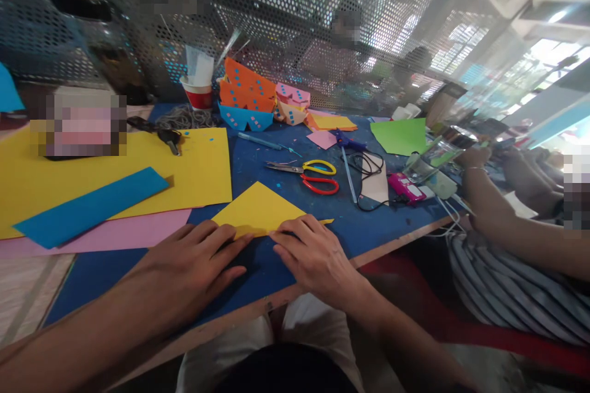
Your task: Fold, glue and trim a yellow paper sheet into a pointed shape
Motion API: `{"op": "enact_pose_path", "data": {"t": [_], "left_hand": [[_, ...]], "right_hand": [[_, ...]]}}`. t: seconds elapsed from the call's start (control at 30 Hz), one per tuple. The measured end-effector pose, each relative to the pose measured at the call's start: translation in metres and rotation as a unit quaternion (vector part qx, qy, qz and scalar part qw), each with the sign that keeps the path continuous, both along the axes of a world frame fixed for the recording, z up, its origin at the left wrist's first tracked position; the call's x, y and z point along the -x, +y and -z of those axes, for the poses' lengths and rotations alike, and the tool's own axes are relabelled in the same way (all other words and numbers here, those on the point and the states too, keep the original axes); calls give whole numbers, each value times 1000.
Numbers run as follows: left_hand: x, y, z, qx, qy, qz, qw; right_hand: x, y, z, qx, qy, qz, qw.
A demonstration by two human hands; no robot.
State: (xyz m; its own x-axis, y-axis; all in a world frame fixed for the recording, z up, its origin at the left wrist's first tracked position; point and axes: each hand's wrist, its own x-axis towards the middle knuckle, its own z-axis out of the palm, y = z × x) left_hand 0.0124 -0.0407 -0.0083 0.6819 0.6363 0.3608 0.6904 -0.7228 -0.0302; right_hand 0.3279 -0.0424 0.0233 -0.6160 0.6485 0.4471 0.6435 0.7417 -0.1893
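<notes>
A folded yellow paper (259, 206) lies on the blue table top in front of me, its peak pointing away. My left hand (196, 255) rests on its lower left edge, fingers stretched out and thumb apart. On the lower right edge, the fingers of my right hand (316, 252) lie flat and press the paper down. A narrow yellow tip sticks out beyond the right knuckles. Just past the paper are scissors (306, 175) with one yellow and one red handle, blades apart. Parts of the paper's near edge are hidden under my fingers.
Left are a blue folded strip (92, 206), yellow sheets (203, 166) and keys (170, 138). Behind stand a red-and-white cup (197, 93) and orange folded papers (246, 86). Right lie a blue glue gun (348, 140) with cord and a pink device (406, 188), near another person's arm (498, 206).
</notes>
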Motion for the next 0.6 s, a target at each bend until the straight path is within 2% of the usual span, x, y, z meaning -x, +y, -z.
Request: {"op": "enact_pose_path", "data": {"t": [0.13, 0.27, 0.6], "left_hand": [[4, -1, -8, 6, -5, 8, 1000], [9, -6, -14, 40, -12, 9, 999], [18, -24, -9, 15, 0, -19, 1000]], "right_hand": [[-7, 0, -2, -17, 34, 4, 999], [-15, 0, -4, 1, 40, 19, 999], [-31, 2, 0, 14, 76, 28, 997]]}}
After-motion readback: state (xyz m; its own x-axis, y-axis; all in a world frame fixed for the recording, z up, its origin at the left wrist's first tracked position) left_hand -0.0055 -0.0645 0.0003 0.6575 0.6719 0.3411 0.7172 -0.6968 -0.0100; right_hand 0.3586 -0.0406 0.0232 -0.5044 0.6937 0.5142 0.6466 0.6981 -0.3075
